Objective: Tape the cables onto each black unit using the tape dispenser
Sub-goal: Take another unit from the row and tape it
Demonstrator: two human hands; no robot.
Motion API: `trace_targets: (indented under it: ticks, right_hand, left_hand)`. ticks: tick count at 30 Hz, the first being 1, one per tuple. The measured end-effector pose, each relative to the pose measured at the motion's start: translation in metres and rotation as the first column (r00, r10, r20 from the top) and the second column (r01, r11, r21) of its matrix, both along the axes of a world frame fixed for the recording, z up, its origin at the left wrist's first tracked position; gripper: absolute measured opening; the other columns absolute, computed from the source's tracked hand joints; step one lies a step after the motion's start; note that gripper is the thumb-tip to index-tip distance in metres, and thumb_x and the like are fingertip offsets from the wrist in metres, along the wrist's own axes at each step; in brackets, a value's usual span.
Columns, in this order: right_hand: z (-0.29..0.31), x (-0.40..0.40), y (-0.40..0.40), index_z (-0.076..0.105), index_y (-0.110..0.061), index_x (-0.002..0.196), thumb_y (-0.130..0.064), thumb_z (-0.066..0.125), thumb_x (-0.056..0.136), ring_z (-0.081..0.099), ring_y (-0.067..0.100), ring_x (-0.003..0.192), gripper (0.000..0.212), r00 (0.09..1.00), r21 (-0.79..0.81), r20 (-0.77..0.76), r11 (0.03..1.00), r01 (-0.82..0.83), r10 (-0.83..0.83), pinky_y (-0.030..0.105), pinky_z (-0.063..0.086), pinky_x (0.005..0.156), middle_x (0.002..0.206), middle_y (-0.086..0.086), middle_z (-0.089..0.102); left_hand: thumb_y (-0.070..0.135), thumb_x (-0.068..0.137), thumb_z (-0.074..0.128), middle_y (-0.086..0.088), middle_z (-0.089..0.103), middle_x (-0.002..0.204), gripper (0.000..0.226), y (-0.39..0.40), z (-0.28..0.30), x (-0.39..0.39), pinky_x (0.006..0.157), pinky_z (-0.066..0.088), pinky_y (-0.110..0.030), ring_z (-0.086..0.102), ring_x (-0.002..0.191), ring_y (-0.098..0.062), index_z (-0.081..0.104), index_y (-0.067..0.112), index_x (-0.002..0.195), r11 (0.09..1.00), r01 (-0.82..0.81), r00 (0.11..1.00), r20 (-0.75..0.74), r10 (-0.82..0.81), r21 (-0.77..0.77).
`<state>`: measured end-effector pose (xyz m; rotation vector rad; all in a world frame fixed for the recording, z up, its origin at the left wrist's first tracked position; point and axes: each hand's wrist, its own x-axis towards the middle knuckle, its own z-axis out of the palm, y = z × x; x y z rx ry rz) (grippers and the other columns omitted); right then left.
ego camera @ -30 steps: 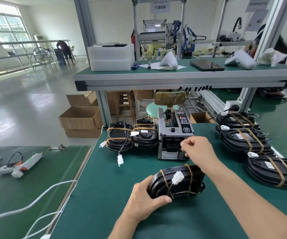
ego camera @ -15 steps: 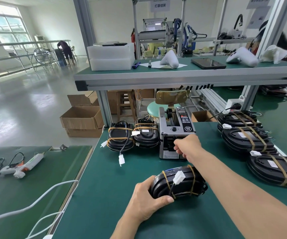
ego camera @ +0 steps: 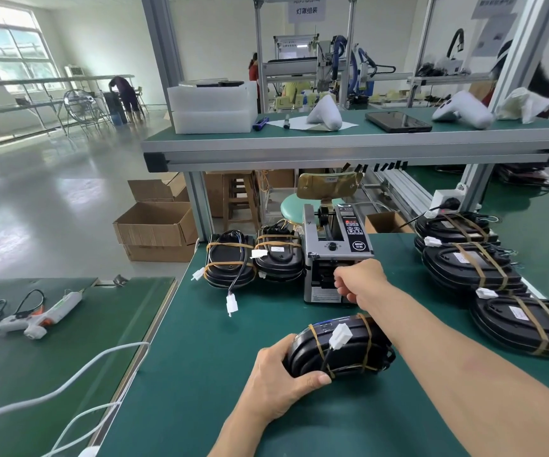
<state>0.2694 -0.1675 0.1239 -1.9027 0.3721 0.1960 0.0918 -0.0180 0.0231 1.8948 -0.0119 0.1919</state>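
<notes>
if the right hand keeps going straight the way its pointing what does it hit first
Most likely the tape dispenser. The right hand reaches away from the person with its curled fingers at the dispenser's front opening, so there is almost nothing between them. Whether the fingertips already touch it or pinch tape cannot be told from this view.

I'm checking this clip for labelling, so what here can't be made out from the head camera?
- Tape dispenser outlet: hidden behind the right hand, so whether its fingers pinch any tape is unclear.
- Dispenser panel print: too small to read.
- Black unit under the left hand: its right end is covered by the right forearm.
- Nearest black unit in the right stack: cut off by the frame edge.
</notes>
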Motion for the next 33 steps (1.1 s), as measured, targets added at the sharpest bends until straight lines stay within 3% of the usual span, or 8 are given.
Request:
trace_targets:
  ticks: [4, 8, 13, 21, 27, 33]
  right_hand:
    - [0.012, -0.008, -0.023, 0.07, -0.005, 0.067, -0.007, 0.068, 0.082, 0.054, 0.016, 0.045, 0.015, 0.987, -0.093, 0.097, 0.989, -0.119, 0.128, 0.021, 0.038, 0.042, 0.059, 0.006, 0.068]
    - [0.024, -0.034, -0.078, 0.071, -0.01, 0.062, -0.02, 0.075, 0.088, 0.05, 0.016, 0.05, 0.029, 0.92, -0.2, 0.281, 0.954, -0.224, 0.274, 0.03, 0.043, 0.053, 0.065, 0.013, 0.071]
    - [0.017, -0.08, -0.126, 0.068, -0.017, 0.062, -0.03, 0.077, 0.09, 0.052, 0.01, 0.048, 0.032, 0.901, -0.216, 0.155, 0.904, -0.369, 0.405, 0.026, 0.041, 0.054, 0.062, 0.002, 0.07]
    - [0.005, -0.086, -0.111, 0.063, -0.016, 0.061, -0.036, 0.078, 0.089, 0.048, 0.014, 0.05, 0.037, 0.917, -0.193, 0.216, 0.936, -0.295, 0.334, 0.032, 0.043, 0.061, 0.058, 0.006, 0.064]
    - [0.003, -0.086, -0.104, 0.06, -0.014, 0.061, -0.036, 0.079, 0.086, 0.043, 0.014, 0.049, 0.038, 0.923, -0.249, 0.232, 0.936, -0.25, 0.308, 0.028, 0.039, 0.058, 0.049, -0.007, 0.055]
    - [-0.005, -0.083, -0.104, 0.06, -0.012, 0.069, -0.037, 0.081, 0.084, 0.044, 0.015, 0.051, 0.036, 0.928, -0.236, 0.259, 0.949, -0.208, 0.268, 0.028, 0.036, 0.056, 0.049, -0.008, 0.053]
  left_hand:
    - [0.076, 0.068, 0.088, 0.005, 0.081, 0.102, 0.07, -0.001, 0.001, 0.0, 0.091, 0.06, -0.042, 0.076, 0.099, -0.019, 0.075, 0.028, 0.118, 1.0, 0.006, 1.0, -0.005, -0.005, 0.005]
    - [0.076, 0.069, 0.088, 0.008, 0.081, 0.101, 0.069, -0.001, 0.002, 0.001, 0.089, 0.06, -0.036, 0.075, 0.096, -0.014, 0.075, 0.028, 0.117, 1.0, 0.003, 1.0, -0.003, -0.003, 0.013]
    - [0.073, 0.072, 0.088, 0.008, 0.082, 0.109, 0.067, 0.0, 0.0, 0.002, 0.095, 0.06, -0.038, 0.076, 0.106, -0.014, 0.075, 0.032, 0.124, 1.0, 0.014, 1.0, 0.0, -0.014, -0.014]
    - [0.07, 0.074, 0.089, 0.007, 0.082, 0.109, 0.063, -0.002, 0.003, 0.0, 0.097, 0.059, -0.044, 0.077, 0.106, -0.016, 0.074, 0.035, 0.124, 1.0, 0.005, 1.0, -0.008, -0.005, -0.006]
    - [0.071, 0.074, 0.089, 0.005, 0.082, 0.109, 0.065, -0.001, 0.001, 0.001, 0.096, 0.059, -0.048, 0.076, 0.106, -0.02, 0.074, 0.034, 0.125, 1.0, 0.006, 1.0, -0.008, -0.006, -0.005]
    - [0.071, 0.074, 0.088, 0.001, 0.081, 0.112, 0.064, -0.001, -0.001, 0.002, 0.098, 0.058, -0.052, 0.075, 0.109, -0.027, 0.074, 0.034, 0.125, 1.0, 0.003, 1.0, -0.002, -0.003, -0.014]
